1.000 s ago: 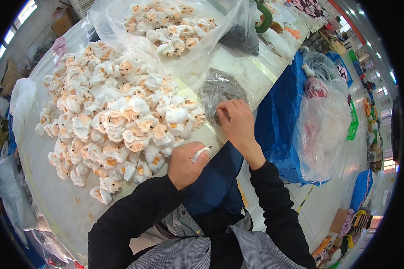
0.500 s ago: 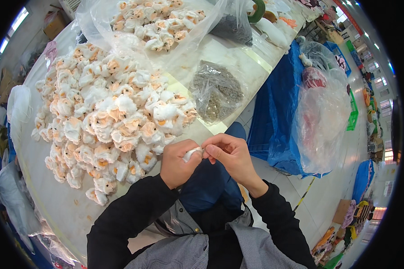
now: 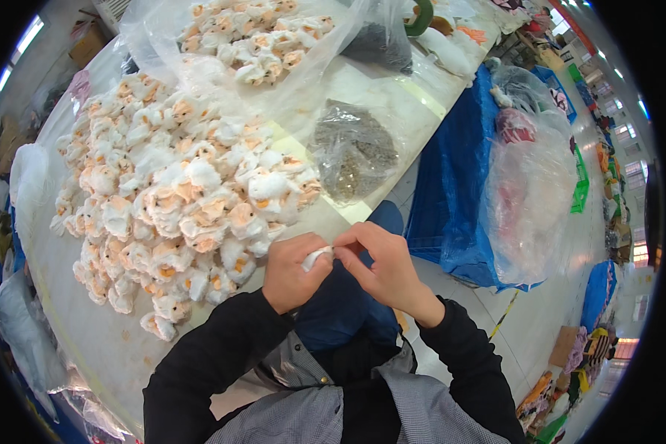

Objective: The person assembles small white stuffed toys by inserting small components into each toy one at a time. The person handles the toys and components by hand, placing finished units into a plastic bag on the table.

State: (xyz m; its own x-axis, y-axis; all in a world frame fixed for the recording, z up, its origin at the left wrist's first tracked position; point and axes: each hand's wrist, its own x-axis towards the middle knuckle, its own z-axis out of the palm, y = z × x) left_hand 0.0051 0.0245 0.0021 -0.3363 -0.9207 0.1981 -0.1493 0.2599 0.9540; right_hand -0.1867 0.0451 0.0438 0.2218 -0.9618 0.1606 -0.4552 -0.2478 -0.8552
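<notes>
My left hand [image 3: 294, 271] is closed around a small white plush piece [image 3: 318, 257], which pokes out between thumb and forefinger. Against its end, my right hand [image 3: 377, 260] pinches with thumb and forefinger; what lies between those fingertips is too small to make out. Both hands meet just off the table's near edge, above my lap. To their left spreads a big heap of white and peach plush pieces [image 3: 177, 200], some with orange and dark spots. Beyond my hands lies a clear plastic bag of grey-brown grainy filling [image 3: 354, 152].
A second plush heap [image 3: 259, 41] lies farther back on the pale table [image 3: 296, 133], partly under clear plastic film [image 3: 200, 70]. Near it is a bag of dark material [image 3: 381, 44]. Right of the table stands a blue-lined bin [image 3: 451, 192] holding a stuffed clear bag [image 3: 533, 200].
My right hand's fingers have shifted slightly at the end of the white piece, its forefinger arching more. My left hand keeps its hold in nearly the same place.
</notes>
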